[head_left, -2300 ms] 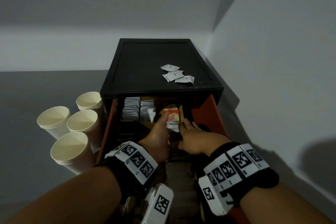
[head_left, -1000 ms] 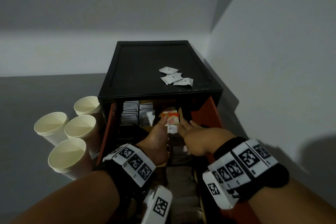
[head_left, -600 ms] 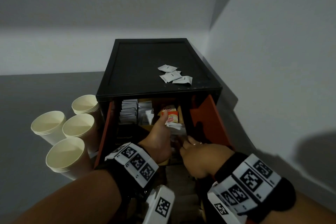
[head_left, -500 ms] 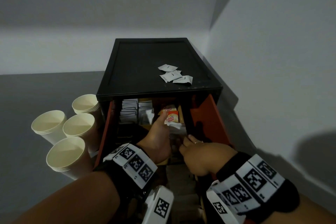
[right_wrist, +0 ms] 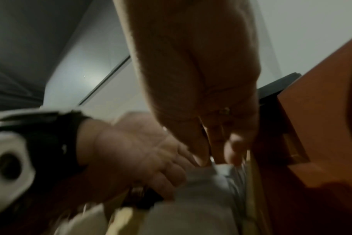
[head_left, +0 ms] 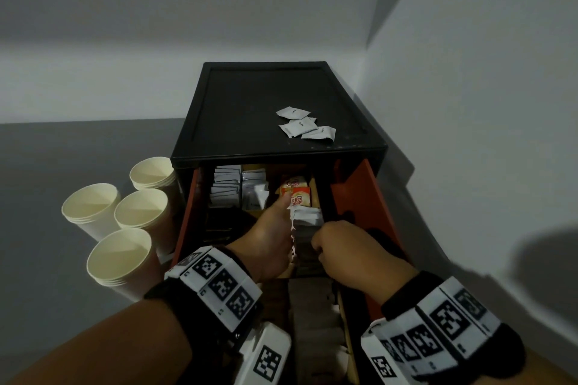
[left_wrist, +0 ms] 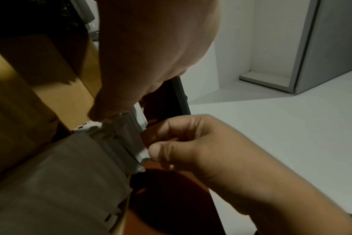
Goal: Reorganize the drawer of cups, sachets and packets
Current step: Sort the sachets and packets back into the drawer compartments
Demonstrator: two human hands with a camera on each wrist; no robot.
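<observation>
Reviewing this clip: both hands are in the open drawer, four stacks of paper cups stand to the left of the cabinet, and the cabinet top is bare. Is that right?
Not quite: the cabinet top is not bare. The head view shows a few white sachets lying on it near its front right. The rest holds: the left hand and right hand are in the open drawer, and four stacks of paper cups stand to the cabinet's left.

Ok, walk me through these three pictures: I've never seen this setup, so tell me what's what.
No machine here: a person works with bare hands, with marker bands and cameras strapped to the wrists. The big picture comes from a head camera; the other two look along each wrist. The left hand steadies a row of white sachets in the open orange drawer, thumb near the Coffee mate packets. The right hand pinches sachets in that row. Loose sachets lie on the black cabinet; paper cups stand beside it.
</observation>
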